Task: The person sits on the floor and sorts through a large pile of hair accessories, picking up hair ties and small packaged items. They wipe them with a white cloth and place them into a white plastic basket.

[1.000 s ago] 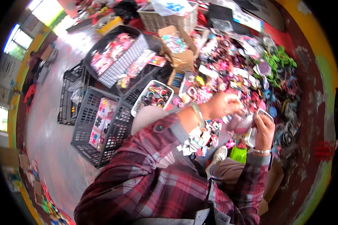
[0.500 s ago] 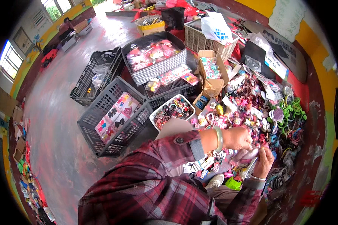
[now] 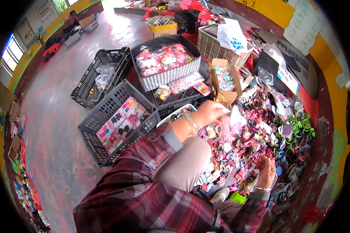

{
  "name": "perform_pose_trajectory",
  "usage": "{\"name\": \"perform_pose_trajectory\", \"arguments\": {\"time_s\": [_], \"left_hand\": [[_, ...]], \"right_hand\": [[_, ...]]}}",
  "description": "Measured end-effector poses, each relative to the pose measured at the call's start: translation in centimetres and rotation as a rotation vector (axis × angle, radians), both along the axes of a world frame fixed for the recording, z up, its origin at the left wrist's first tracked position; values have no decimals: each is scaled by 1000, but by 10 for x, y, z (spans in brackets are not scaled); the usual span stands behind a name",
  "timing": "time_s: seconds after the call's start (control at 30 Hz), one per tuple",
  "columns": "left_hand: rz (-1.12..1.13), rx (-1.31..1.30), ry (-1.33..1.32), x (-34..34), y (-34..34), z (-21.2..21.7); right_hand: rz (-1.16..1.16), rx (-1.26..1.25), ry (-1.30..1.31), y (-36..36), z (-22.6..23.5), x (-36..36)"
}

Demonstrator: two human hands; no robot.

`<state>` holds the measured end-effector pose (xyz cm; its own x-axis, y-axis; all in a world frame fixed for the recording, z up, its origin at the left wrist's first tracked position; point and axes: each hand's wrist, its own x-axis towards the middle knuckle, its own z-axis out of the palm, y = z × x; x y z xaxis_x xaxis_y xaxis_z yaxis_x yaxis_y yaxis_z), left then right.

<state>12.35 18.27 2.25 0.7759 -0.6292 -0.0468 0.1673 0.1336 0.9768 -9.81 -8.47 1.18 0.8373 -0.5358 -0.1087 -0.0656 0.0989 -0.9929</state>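
Left hand (image 3: 209, 113) hovering by the pile (image 3: 256, 134), pink piece (image 3: 235, 119) blurring at its fingers

Through the head camera, I am holding the left hand above the near-left edge of the pile, between the white tray (image 3: 172, 114) and the cardboard box (image 3: 225, 96). Its fingers are bending forward, and the pale pink piece is showing as a smear just beside their tips, over the pile. The blur is hiding their grip, so I cannot tell how far they are opening or whether they are pinching the piece. A pale bangle (image 3: 193, 126) is circling this wrist.

I am keeping the right hand (image 3: 266, 171) low on the right, well apart from the left. Its fingers are curling loosely, partly open, with nothing that I can see between them. A thin bracelet (image 3: 263, 189) is ringing that wrist.

The pile is spreading over the floor in pinks, whites and darks, with green loops (image 3: 302, 126) gathering on its far right. My bent knee (image 3: 186, 161) is rising below the left hand, and a pale shoe (image 3: 220, 195) is resting beside a bright green packet (image 3: 238, 197).

On the left, a grey crate (image 3: 90, 136) is holding cards of colourful pieces (image 3: 122, 120). Beyond it, a checked bin (image 3: 173, 73) is carrying pink packets (image 3: 165, 58), and a black crate (image 3: 85, 77) is standing beside the bin.
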Motion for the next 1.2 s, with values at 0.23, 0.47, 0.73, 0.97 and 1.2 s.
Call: {"name": "perform_pose_trajectory", "arguments": {"time_s": [0.23,0.47,0.73,0.97,1.2], "left_hand": [[641,-361,243,112,91,-45],[1006,-716,370,240,115,-69],[1124,-490,439,293,110,-101],[997,-209,360,286,129,-122],[912,-133,413,209,109,-88]], "right_hand": [[8,7,174,-4,-28,12],[27,57,278,-4,-42,22],[16,127,379,-12,-64,16],[28,-95,432,-23,-71,7],[52,14,460,-23,-70,-6]]}}
